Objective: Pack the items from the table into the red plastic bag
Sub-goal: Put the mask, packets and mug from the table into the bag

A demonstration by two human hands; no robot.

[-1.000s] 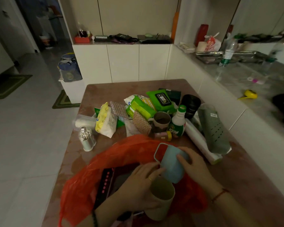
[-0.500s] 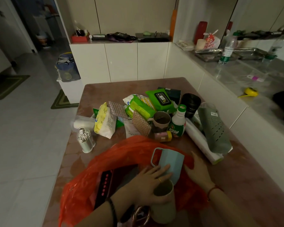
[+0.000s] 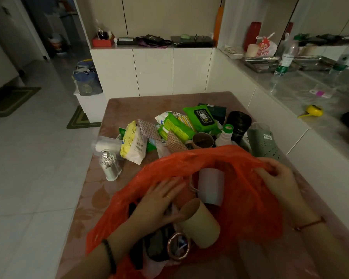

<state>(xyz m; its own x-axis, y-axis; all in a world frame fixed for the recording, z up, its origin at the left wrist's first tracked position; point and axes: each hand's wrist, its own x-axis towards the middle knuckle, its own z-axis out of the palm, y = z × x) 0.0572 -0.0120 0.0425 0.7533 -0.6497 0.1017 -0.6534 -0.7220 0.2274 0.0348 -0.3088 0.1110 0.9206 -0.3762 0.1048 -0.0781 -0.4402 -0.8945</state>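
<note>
Down at six o'clock the red plastic bag (image 3: pixel 248 208) is gaping wide on the table (image 3: pixel 129 103). The left hand (image 3: pixel 159 202) is lying spread flat inside its mouth, gripping nothing, pressing against the beige cup (image 3: pixel 201 224). At three o'clock the right hand (image 3: pixel 278 178) is pinching the bag's rim, holding it open. A pale blue mug (image 3: pixel 211 186) is sitting inside too, with dark items beneath. Out towards twelve o'clock plenty is waiting: green wipes packs (image 3: pixel 201 117), a yellow pouch (image 3: pixel 132 143), a cotton-swab jar (image 3: pixel 110 166). Barely under way, I'd say.
</note>
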